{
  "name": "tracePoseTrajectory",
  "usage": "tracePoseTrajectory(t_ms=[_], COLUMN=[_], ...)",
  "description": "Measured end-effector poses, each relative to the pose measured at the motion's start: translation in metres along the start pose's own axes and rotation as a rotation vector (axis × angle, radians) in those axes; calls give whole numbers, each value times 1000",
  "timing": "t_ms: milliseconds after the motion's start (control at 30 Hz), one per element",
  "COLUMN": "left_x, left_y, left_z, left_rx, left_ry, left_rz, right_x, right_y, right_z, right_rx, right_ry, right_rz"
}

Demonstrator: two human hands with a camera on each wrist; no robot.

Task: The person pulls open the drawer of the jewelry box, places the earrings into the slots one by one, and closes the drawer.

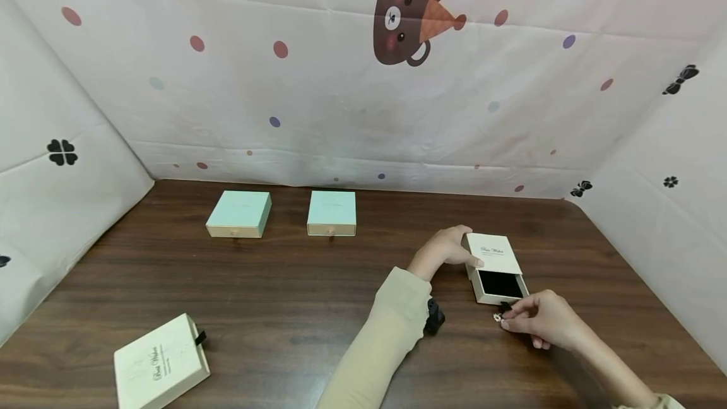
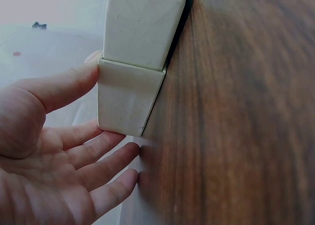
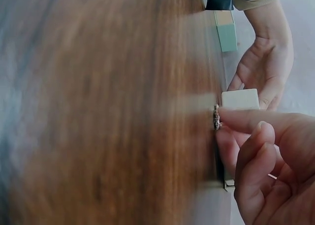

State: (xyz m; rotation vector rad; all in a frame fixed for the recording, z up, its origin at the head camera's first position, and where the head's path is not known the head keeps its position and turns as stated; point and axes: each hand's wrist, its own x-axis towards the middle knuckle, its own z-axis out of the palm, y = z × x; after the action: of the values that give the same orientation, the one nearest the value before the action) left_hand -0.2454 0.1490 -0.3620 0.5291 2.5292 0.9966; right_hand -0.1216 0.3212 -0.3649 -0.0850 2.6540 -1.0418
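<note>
A cream box (image 1: 493,252) lies at the right of the wooden table (image 1: 295,289), its drawer (image 1: 500,286) pulled out toward me and showing a black lining. My left hand (image 1: 445,248) holds the box's far left corner, thumb against its side (image 2: 129,94) and index finger behind it. The other fingers (image 2: 106,158) lie loose beside the table. Just in front of the drawer, my right hand (image 1: 539,322) pinches a small sparkly jewellery piece (image 1: 498,317) between thumb and fingertip. In the right wrist view the piece (image 3: 216,117) sits close to the table surface.
Two mint-green drawer boxes (image 1: 238,213) (image 1: 332,212) stand side by side at the back of the table. Another cream box (image 1: 161,361) with a black pull tab lies at the front left. Patterned white sheets (image 1: 363,93) wall in the table on three sides.
</note>
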Motion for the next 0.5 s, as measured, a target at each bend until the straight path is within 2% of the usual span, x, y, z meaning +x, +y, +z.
tracePoseTrajectory(t_ms=[267,500], left_x=[0,-1], left_y=[0,0], left_z=[1,1], left_rx=[7,8], left_ry=[7,11], left_rz=[-3,-8], right_x=[-2,-6], right_y=[2,3], right_z=[0,-5], right_rx=[-21,2], right_ry=[18,-16], right_rz=[-16,-81])
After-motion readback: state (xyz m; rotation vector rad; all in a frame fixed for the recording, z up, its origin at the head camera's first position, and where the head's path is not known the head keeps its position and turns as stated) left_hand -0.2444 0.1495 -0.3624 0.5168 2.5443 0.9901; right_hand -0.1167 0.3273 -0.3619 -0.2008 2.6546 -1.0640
